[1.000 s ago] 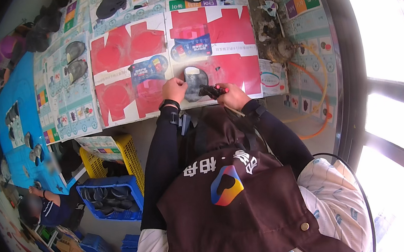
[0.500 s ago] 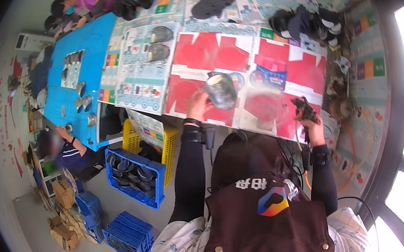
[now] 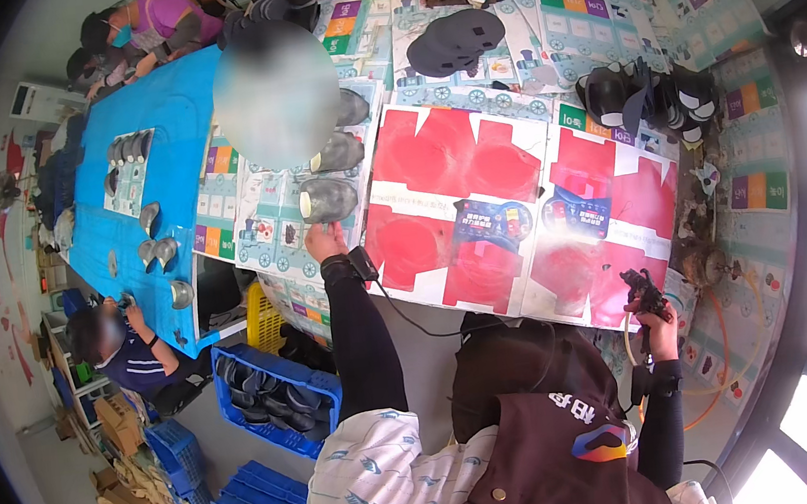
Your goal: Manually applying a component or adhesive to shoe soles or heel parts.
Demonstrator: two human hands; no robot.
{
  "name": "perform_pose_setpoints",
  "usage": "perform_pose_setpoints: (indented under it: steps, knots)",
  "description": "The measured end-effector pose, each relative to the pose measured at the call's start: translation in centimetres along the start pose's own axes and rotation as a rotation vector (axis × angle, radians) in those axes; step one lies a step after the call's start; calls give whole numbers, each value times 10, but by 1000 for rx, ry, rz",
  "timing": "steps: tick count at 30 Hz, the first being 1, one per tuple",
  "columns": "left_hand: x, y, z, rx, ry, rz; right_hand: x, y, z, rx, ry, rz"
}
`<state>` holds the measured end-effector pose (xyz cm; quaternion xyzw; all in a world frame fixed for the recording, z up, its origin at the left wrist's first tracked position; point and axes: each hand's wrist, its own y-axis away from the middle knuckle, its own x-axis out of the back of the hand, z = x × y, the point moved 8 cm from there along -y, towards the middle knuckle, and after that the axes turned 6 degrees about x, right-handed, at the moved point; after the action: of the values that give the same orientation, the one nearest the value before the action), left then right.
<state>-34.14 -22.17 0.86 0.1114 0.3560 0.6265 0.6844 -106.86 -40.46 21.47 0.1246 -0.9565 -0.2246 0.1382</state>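
My left hand (image 3: pixel 327 241) pinches the near edge of a grey, shiny cup-shaped piece (image 3: pixel 328 201), low over the patterned board (image 3: pixel 268 230). Just beyond it lies a similar cup-shaped piece (image 3: pixel 339 151), and farther back a darker one (image 3: pixel 351 107). In my right hand (image 3: pixel 660 323) is a dark, heavily crusted spray gun (image 3: pixel 644 291), gripped at the right front edge of the table. A thin hose runs from it. Between my hands lies a red and white printed sheet (image 3: pixel 411 249) with pale smears.
To the left, a blue-topped table (image 3: pixel 194 106) holds more cup-shaped pieces; two people work there. A blue crate (image 3: pixel 275 397) of dark pieces stands beside me on the floor. Dark flat pieces (image 3: pixel 454 42) lie farther back. A blurred patch hides part of the board.
My left hand has carried the cup-shaped piece leftward from above the red sheet to the row on the patterned board. My right hand still grips the spray gun. The view has shifted.
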Motion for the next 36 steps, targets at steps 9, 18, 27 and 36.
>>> perform_pose_setpoints:
  steps: [9,18,27,36]
  knots:
    - [7,11,-9,-324,-721,168,-24,6,-1,-95,-73,99]
    - [-394,266,-282,-400,-1040,-832,-15,28,-33,-25,-9,120]
    - [-537,263,-388,-410,-1530,-728,14,78,-32,-43,75,214]
    - [-450,351,-263,-861,-1403,-1006,38,77,-4,-2,23,106]
